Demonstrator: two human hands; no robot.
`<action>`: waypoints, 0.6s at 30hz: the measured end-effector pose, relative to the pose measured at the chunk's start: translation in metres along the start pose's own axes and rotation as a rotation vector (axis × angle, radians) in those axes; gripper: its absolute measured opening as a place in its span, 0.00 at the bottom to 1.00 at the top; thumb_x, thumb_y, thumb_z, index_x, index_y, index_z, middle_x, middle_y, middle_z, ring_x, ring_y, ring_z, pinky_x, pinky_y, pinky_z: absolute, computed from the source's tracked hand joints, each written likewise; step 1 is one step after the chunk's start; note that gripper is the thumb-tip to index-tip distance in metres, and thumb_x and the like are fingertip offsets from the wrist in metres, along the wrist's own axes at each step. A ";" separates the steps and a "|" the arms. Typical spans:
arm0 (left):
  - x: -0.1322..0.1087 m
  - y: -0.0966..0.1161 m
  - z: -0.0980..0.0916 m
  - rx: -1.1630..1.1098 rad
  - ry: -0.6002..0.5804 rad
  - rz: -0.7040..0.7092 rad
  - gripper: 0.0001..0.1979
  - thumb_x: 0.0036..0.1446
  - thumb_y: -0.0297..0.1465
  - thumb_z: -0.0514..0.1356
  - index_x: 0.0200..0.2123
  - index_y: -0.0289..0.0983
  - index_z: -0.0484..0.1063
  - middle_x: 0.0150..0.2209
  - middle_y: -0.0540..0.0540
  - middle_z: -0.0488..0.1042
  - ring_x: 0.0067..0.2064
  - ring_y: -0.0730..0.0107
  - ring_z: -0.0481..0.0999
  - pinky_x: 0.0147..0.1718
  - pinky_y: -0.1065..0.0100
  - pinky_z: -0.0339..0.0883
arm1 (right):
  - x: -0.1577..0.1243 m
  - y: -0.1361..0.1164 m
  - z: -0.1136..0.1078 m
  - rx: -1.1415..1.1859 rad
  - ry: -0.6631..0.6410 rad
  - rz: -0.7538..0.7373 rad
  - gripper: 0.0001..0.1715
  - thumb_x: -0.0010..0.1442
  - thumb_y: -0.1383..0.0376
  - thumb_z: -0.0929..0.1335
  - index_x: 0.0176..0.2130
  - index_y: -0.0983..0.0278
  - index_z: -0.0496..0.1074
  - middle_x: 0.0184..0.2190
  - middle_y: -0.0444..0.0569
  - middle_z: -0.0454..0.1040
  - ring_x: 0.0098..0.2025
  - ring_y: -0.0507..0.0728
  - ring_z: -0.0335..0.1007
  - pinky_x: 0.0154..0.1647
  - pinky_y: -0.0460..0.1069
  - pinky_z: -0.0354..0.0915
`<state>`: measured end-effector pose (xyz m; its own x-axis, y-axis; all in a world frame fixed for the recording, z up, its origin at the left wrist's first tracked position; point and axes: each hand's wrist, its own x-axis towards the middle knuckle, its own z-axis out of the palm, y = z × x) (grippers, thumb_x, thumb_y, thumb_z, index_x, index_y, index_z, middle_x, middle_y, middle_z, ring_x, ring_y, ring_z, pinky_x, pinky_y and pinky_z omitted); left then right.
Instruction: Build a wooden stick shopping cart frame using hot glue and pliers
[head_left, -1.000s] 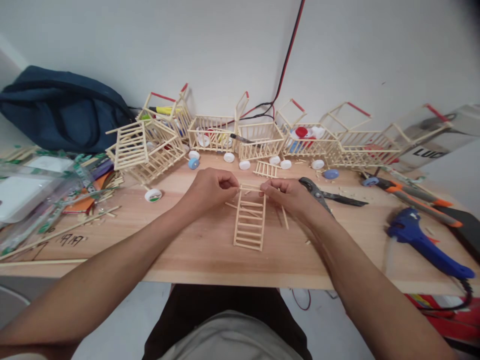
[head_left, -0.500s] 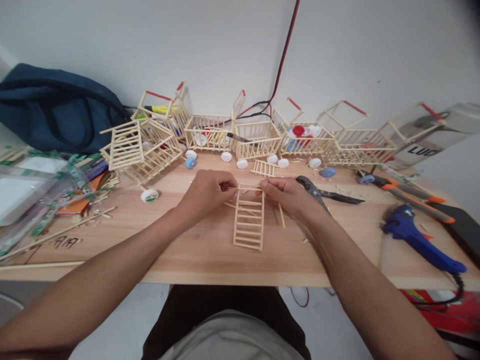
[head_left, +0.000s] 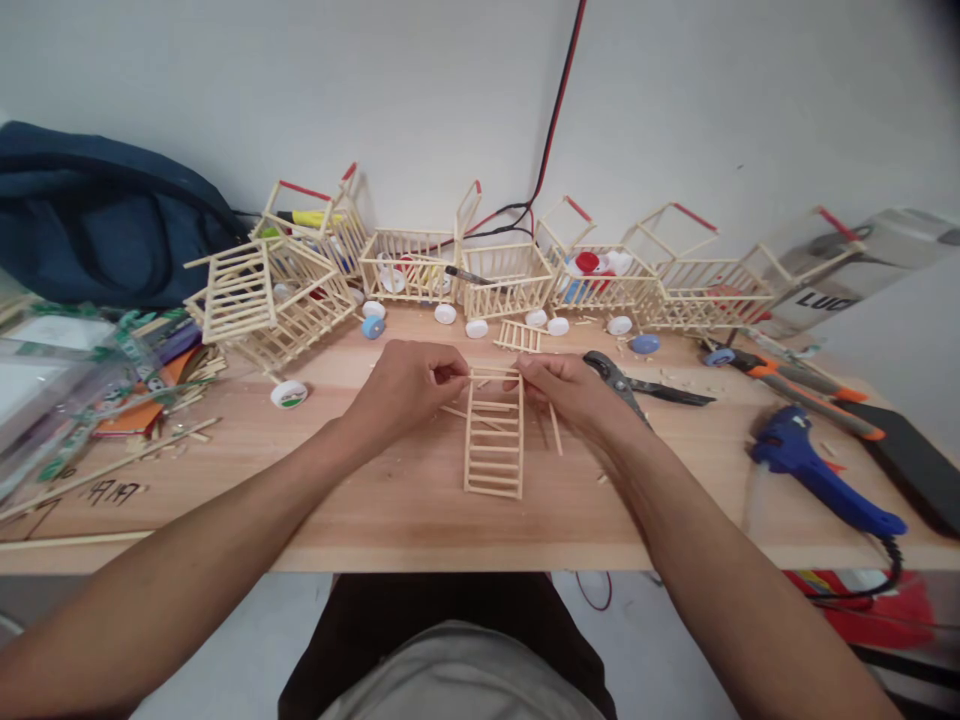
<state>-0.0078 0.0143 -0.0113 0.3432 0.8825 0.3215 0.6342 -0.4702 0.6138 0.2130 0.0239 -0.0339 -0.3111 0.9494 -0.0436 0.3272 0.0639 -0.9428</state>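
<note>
A ladder-like frame of thin wooden sticks [head_left: 493, 491] lies on the table in front of me, with several rungs between two rails. At its far left corner, my left hand [head_left: 412, 388] is closed, fingertips pinched at the end of the top crosspiece. My right hand [head_left: 561, 386] pinches the far right corner in the same way. Whether the crosspiece is fixed to the rails, I cannot tell. Loose sticks [head_left: 556, 430] lie under and beside the frame. Just beyond my hands is a small stick panel [head_left: 519, 336].
Miniature stick carts [head_left: 506, 290] with bottle-cap wheels line the wall. Black-handled cutters [head_left: 667, 391], orange-handled pliers [head_left: 817, 385] and a blue glue gun [head_left: 825, 475] lie to the right. At left are a blue bag [head_left: 112, 220], plastic packaging [head_left: 45, 400] and long sticks [head_left: 112, 470].
The whole view has shifted slightly, so things at the back appear a little further left. My hands keep their pinch at the frame's far corners, with hardly any movement.
</note>
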 end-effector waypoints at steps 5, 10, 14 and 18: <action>0.000 0.002 -0.001 0.025 -0.004 0.011 0.06 0.49 0.24 0.60 0.27 0.35 0.78 0.23 0.50 0.78 0.25 0.75 0.71 0.27 0.72 0.57 | -0.001 -0.003 0.000 -0.008 -0.005 0.015 0.30 0.57 0.42 0.64 0.25 0.65 0.70 0.17 0.38 0.54 0.22 0.48 0.48 0.25 0.46 0.45; 0.000 0.003 -0.001 0.045 -0.015 0.032 0.06 0.50 0.25 0.60 0.27 0.35 0.78 0.25 0.49 0.79 0.27 0.73 0.72 0.27 0.71 0.58 | -0.002 -0.005 0.000 -0.034 -0.011 0.009 0.30 0.58 0.43 0.63 0.23 0.64 0.67 0.17 0.38 0.53 0.21 0.48 0.48 0.25 0.46 0.45; -0.001 0.004 -0.001 0.074 -0.020 0.032 0.06 0.50 0.25 0.60 0.27 0.35 0.78 0.26 0.48 0.79 0.27 0.73 0.72 0.28 0.71 0.57 | -0.003 -0.007 -0.001 -0.040 -0.014 0.002 0.30 0.58 0.42 0.63 0.21 0.64 0.65 0.16 0.38 0.52 0.21 0.48 0.47 0.24 0.46 0.45; -0.002 0.005 -0.001 0.072 -0.016 0.028 0.06 0.51 0.25 0.60 0.27 0.35 0.78 0.26 0.48 0.78 0.27 0.73 0.72 0.28 0.71 0.57 | -0.004 -0.008 -0.001 -0.053 -0.018 0.011 0.30 0.58 0.43 0.63 0.24 0.65 0.69 0.17 0.38 0.52 0.21 0.48 0.46 0.23 0.46 0.44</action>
<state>-0.0059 0.0101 -0.0086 0.3723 0.8690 0.3259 0.6721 -0.4946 0.5511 0.2121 0.0197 -0.0257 -0.3231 0.9445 -0.0602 0.3772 0.0701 -0.9235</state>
